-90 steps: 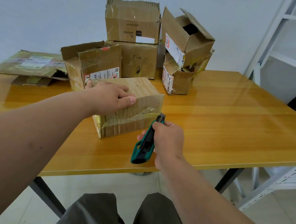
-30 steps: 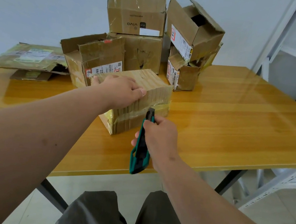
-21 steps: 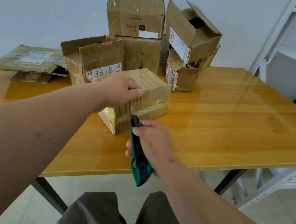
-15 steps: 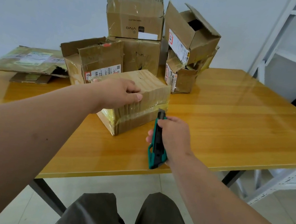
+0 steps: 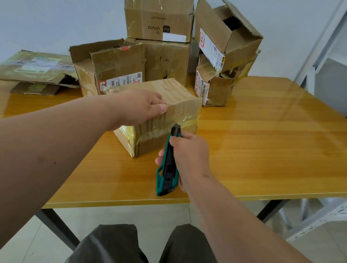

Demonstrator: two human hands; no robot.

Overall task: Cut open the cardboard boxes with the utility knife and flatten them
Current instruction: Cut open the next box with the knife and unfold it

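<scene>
Cardboard box [image 5: 165, 117], small, squat, brown, corrugated ribbing showing along its worn faces; yellowish glossy tape bands its near side, crumpled at the lower left corner. It stands near the front middle of the wooden surface [image 5: 266, 143], one corner turned toward the viewer. Left hand [image 5: 140, 107] rests palm down on its top, fingers over the near upper edge, thumb on the front face. Right hand [image 5: 187, 153] grips a utility knife [image 5: 169, 166], teal and black body, fingers curled round the handle; its tip meets the taped band on the box's near face, blade itself too small to tell. Behind, a stack of boxes [image 5: 159, 30], torn and taped, several with white shipping labels, one printed "vivo" upside down. Far left, flattened cardboard [image 5: 29, 66] lies on the surface. White metal shelving [image 5: 345, 43] stands at right.
</scene>
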